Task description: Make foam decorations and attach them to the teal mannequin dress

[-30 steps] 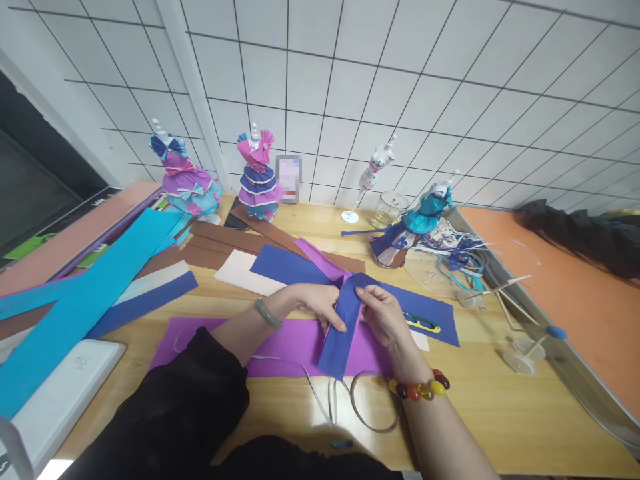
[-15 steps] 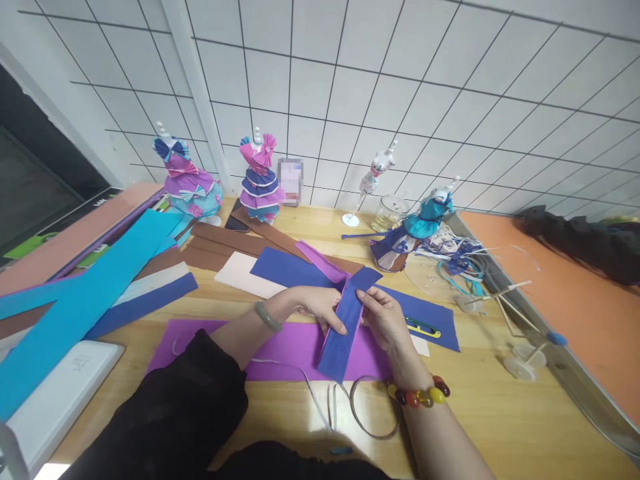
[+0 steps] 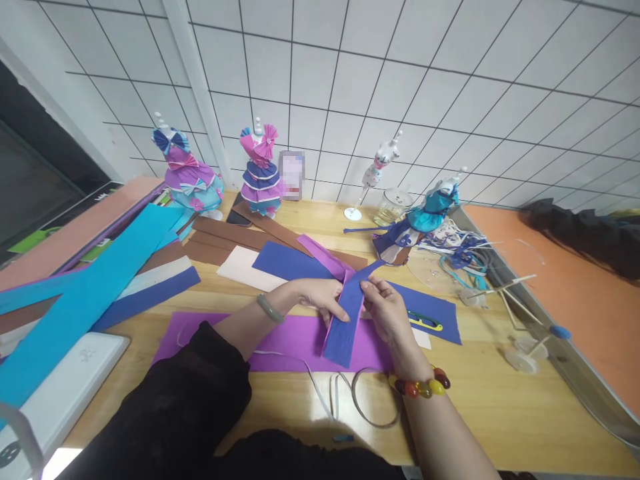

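Observation:
Between my hands is a blue crepe paper strip [image 3: 345, 343] laid over a purple crepe paper strip [image 3: 323, 255], whose edge shows along its sides. My left hand [image 3: 324, 299] grips the strips from the left, thumb on top of the blue. On the other side, my right hand [image 3: 387, 313] pinches the blue strip's right edge between thumb and fingers. The blue strip's far end bends up and away to the right. Beneath both hands lies a wide purple paper sheet [image 3: 295, 340]. A yellow-and-green looped tool [image 3: 425, 321] rests on blue paper right of my right hand.
Paper strips, including a turquoise strip [image 3: 95, 293], cover the left side beside a white device [image 3: 75, 387]. Small dressed mannequins [image 3: 260, 177] and a bare mannequin [image 3: 383, 160] stand at the back. Ribbon [image 3: 357, 400] curls in front; stick stands [image 3: 527, 353] are at right.
The far end of the blue strip has folded narrower and reaches further right. Both hands keep their hold in nearly the same place; the view has shifted slightly.

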Available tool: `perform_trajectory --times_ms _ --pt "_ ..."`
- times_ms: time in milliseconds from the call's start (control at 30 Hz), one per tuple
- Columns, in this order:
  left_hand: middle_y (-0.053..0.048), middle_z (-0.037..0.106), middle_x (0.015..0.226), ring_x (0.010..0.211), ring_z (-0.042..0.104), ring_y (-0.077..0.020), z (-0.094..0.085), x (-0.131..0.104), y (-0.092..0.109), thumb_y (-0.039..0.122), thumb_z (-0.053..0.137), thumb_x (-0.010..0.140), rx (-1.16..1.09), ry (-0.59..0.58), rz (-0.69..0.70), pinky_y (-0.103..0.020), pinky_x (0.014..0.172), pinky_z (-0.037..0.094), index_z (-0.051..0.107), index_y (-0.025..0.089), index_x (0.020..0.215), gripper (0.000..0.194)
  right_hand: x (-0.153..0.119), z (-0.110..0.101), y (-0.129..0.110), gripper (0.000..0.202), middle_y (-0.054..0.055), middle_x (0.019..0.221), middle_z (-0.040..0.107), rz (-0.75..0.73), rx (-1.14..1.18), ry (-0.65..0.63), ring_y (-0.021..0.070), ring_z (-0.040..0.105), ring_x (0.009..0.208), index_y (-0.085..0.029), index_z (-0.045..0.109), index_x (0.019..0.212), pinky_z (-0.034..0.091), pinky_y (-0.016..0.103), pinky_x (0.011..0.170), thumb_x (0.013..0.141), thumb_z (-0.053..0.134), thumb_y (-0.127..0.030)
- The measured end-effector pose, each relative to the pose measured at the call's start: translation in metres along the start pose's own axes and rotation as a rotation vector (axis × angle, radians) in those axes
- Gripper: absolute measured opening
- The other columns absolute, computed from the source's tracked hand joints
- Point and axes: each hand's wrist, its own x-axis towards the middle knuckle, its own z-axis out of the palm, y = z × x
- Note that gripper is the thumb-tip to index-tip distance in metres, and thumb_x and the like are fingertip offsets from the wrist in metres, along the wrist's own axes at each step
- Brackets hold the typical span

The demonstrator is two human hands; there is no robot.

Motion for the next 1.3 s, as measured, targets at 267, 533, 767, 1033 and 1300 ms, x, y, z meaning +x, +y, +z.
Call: perform_trajectory --times_ms 267,533,767,1033,1300 --pt "-0.005 0.062 0.073 0.058 0.059 -0.0118 -0.008 -0.001 0.006 0.022 0.068 0.063 -0.076 0.346 0.162 -0.022 0.05 0.046 0.059 0.011 0.096 0.036 -0.004 0.002 -0.003 0.041 0.001 0.079 0.067 0.143 -0.037 -0.114 0.0131 0.06 0.057 -0.024 0.058 0.102 0.045 0.023 0.047 0.066 0.067 -0.041" --pt "-0.007 0.062 0.082 0.057 0.058 -0.0105 -0.015 -0.002 0.005 0.022 0.068 0.065 -0.164 0.445 0.231 -0.024 0.052 0.047 0.052 0.013 0.111 0.049 -0.008 0.005 -0.006 0.033 0.003 0.083 0.069 0.197 -0.112 -0.315 0.011 0.06 0.061 -0.019 0.064 0.096 0.047 0.021 0.057 0.068 0.068 -0.035" --pt "-0.008 0.062 0.083 0.061 0.059 -0.0122 -0.02 -0.001 0.0 0.022 0.067 0.065 -0.143 0.473 0.223 -0.023 0.051 0.047 0.053 0.014 0.109 0.047 -0.007 -0.002 -0.003 0.04 0.003 0.08 0.069 0.242 -0.24 -0.328 0.0106 0.06 0.057 -0.019 0.064 0.097 0.048 0.02 0.05 0.06 0.073 -0.032" --pt "-0.01 0.063 0.088 0.066 0.061 -0.0141 -0.024 -0.001 -0.002 0.026 0.068 0.065 -0.191 0.467 0.236 -0.025 0.055 0.048 0.057 0.014 0.103 0.041 -0.006 -0.003 0.0 0.042 0.003 0.076 0.069 0.225 -0.27 -0.326 0.0114 0.06 0.058 -0.019 0.064 0.097 0.049 0.022 0.053 0.058 0.075 -0.029" --pt "-0.01 0.065 0.087 0.072 0.062 -0.0175 -0.026 0.005 -0.007 0.041 0.061 0.071 -0.294 0.6 0.302 -0.035 0.066 0.05 0.059 0.014 0.097 0.037 -0.007 -0.003 0.002 0.041 0.001 0.077 0.069 0.22 -0.287 -0.339 0.0132 0.061 0.061 -0.021 0.063 0.098 0.05 0.026 0.057 0.06 0.073 -0.029"
